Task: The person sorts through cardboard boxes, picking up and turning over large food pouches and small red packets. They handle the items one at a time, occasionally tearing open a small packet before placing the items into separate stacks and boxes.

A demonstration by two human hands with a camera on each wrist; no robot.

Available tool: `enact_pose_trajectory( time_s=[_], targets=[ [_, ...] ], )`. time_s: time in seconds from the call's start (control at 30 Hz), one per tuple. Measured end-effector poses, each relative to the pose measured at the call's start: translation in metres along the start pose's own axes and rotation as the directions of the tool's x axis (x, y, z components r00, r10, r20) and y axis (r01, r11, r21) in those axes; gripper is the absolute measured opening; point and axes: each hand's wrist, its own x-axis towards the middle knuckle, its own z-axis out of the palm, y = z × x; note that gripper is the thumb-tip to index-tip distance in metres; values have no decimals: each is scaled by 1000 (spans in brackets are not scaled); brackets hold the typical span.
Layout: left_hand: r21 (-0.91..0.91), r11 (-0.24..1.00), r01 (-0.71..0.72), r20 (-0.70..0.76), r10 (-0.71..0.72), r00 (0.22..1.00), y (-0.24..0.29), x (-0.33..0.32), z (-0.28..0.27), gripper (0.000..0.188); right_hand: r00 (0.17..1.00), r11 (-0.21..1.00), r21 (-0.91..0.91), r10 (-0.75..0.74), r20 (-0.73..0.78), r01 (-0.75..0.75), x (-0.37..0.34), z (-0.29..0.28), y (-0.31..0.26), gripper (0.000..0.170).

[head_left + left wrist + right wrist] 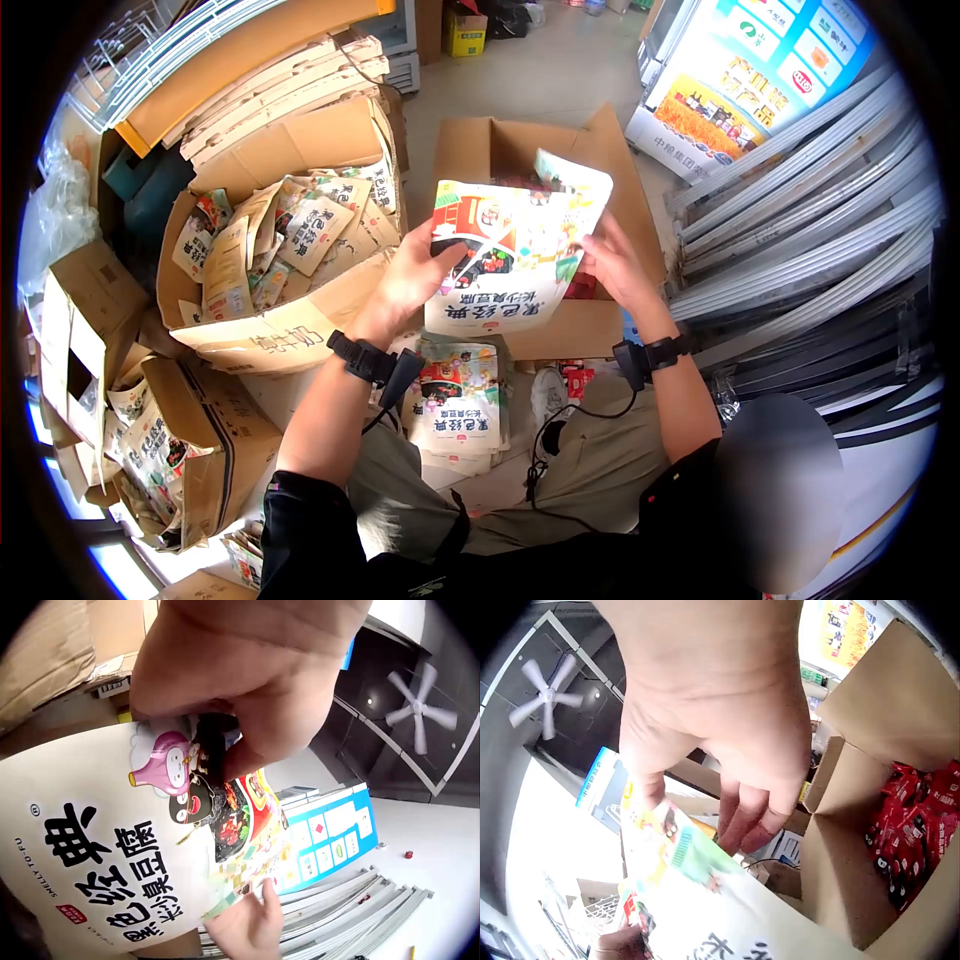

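A printed stinky tofu bag [500, 285] is held up in front of the body, its lettering upside down in the head view. My left hand [412, 275] grips the bag's left edge, thumb across the printed front. On the other side my right hand [615, 265] pinches the right edge between thumb and fingers, which the right wrist view shows close up. Below the bag lies a stack of similar bags [458, 405] on the floor between the legs. Behind it stands an open cardboard box [570, 338] with red packets [922, 825] inside.
A large carton [285, 345] full of loose bags stands at the left, with a smaller carton [235, 455] of bags nearer. Long pale strips [800, 230] lean along the right side. A printed display fridge [740, 85] stands at the back right.
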Motion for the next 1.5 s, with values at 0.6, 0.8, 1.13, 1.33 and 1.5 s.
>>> enact_pose_trajectory(
  time_s=[0.6,0.8,1.13,1.33,1.5],
  targets=[
    [18,985,169,159,-170,972,2,-44,-57,41,935,885,-405,-317,-160,231,-2,68,4,23],
    [144,975,169,251,-201,947,-2,-49,-58,51,922,971,-4,-228,-313,239,-1,71,-3,24],
    [568,803,180,-237,-50,970,10,-61,-110,53,936,767,-642,222,273,5,-61,91,43,28],
    [663,738,126,-294,102,951,14,-69,-110,36,795,744,-599,540,277,-296,-74,115,139,25],
    [756,647,103,-281,179,943,6,-68,-114,32,797,726,-477,598,84,-495,-48,91,242,26]
  ],
)
